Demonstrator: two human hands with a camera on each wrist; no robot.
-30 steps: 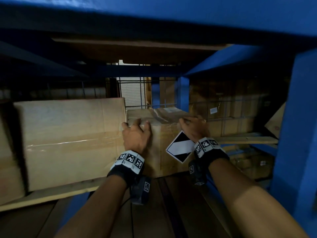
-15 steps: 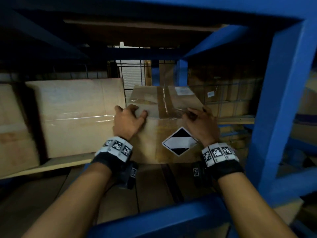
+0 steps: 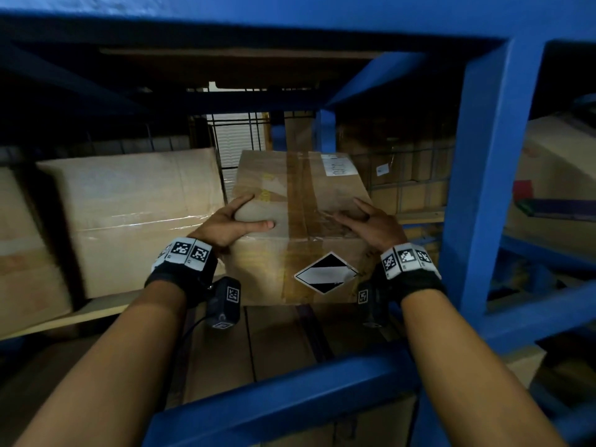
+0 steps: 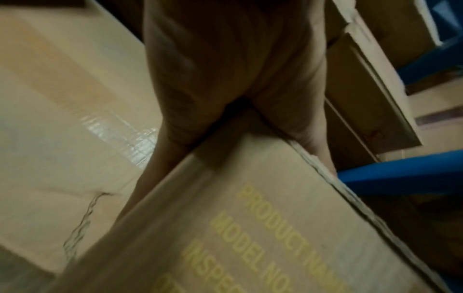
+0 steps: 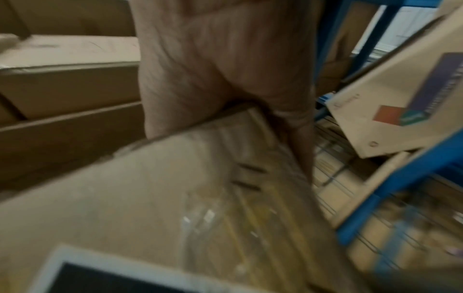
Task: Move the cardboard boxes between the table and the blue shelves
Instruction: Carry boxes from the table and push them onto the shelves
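Dim blue shelves (image 3: 483, 175), left hand (image 3: 225, 225) and right hand (image 3: 371, 225) gripping cardboard box (image 3: 300, 195) corners (fingertips hidden behind).

A wire grid (image 3: 409, 185) stands at the back, at about one o'clock. Behind the grid, at twelve o'clock, is a bright window with slats (image 3: 235, 140). At three o'clock a dark purple flat thing (image 3: 554, 208) lies next to a small red patch (image 3: 523, 188).

box label (image 3: 337, 165): text too blurred | printed text (image 4: 273, 237): cut off by frame edge
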